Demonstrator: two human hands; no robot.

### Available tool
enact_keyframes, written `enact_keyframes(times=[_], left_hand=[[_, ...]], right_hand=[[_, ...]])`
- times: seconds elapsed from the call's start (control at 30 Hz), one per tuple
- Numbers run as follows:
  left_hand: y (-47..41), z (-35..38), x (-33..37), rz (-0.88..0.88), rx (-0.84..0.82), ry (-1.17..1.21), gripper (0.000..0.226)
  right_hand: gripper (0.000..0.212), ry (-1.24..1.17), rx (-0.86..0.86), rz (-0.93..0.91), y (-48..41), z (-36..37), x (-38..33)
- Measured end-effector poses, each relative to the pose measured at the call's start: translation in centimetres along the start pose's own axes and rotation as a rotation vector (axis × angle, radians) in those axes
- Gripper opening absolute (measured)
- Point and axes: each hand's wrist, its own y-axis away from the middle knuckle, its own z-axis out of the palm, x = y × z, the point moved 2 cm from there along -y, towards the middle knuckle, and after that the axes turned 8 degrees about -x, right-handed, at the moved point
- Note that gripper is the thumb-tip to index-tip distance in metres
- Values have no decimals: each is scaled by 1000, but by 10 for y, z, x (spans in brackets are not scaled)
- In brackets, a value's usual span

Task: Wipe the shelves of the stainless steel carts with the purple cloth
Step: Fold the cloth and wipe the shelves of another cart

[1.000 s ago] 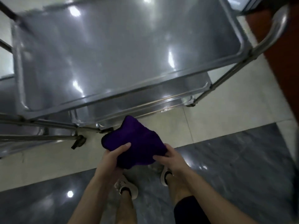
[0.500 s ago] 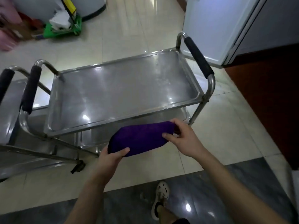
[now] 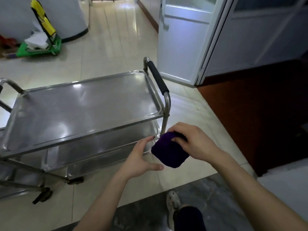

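Observation:
A stainless steel cart (image 3: 83, 110) stands in front of me with a bare top shelf and a lower shelf (image 3: 100, 147) under it. The purple cloth (image 3: 168, 152) is folded into a small thick square, held in the air off the cart's near right corner. My right hand (image 3: 191, 142) grips its top edge, fingers curled over it. My left hand (image 3: 141, 157) is open just left of the cloth, thumb stretched under it, fingers straight; contact is unclear. A second cart (image 3: 10, 177) shows partly at the left edge.
The cart's black padded handle (image 3: 157, 78) rises at its right end. A white door (image 3: 186, 39) stands open beyond it, with dark red floor to the right. A green trolley (image 3: 40, 45) with a yellow sign sits far left. My shoe (image 3: 173, 204) is on grey tile.
The cloth went from stretched between both hands to folded into a compact square. My left hand let go of its end. The view tilted up and back from the cart.

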Motion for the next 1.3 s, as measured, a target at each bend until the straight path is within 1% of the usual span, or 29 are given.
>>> enact_keyframes(times=[0.03, 0.07, 0.13, 0.17, 0.2, 0.3, 0.4, 0.47, 0.53, 0.6, 0.67, 0.77, 0.83, 0.9, 1.1, 1.2, 1.3], left_hand=[[-21, 7, 17, -5, -42, -18, 114], [-43, 12, 31, -9, -63, -32, 99], [-92, 18, 55, -2, -86, -44, 52], [-115, 21, 64, -2, -102, -25, 35], [-139, 23, 73, -9, -112, 4, 29], [-206, 25, 105, -38, -95, 67, 29], [-269, 17, 137, -63, -66, 198, 30], [-305, 6, 151, -81, -106, 216, 35], [-338, -3, 159, -122, -175, 98, 33], [-373, -12, 164, -150, -174, -91, 31], [-413, -26, 167, -162, -99, -165, 31], [-478, -57, 162, -163, 37, -161, 22], [-525, -82, 154, -155, 93, -159, 13], [-574, -110, 152, -150, 124, -156, 9], [-691, -193, 172, -179, 270, -181, 19], [-732, -234, 176, -186, 340, -171, 20], [-767, -272, 161, -264, 381, -180, 22]], right_hand=[[26, -8, 19, 5, 2, -14, 15], [25, -9, 36, 8, 2, -29, 34], [24, -10, 67, 30, -5, -60, 76], [22, -23, 80, 65, -9, -75, 101], [19, -47, 93, 114, -14, -90, 128], [7, -171, 150, 276, -31, -132, 207], [11, -340, 129, 363, -52, -166, 269], [11, -378, 102, 355, -74, -188, 298], [8, -402, 103, 335, -102, -209, 322], [6, -428, 71, 331, -138, -227, 345], [7, -472, 29, 345, -178, -240, 370], [14, -534, 23, 319, -245, -259, 414], [15, -529, 4, 290, -293, -272, 442], [17, -541, -10, 277, -342, -286, 469], [15, -520, -64, 204, -476, -351, 526], [16, -466, -86, 129, -547, -379, 544], [15, -351, -137, 28, -633, -392, 552]])
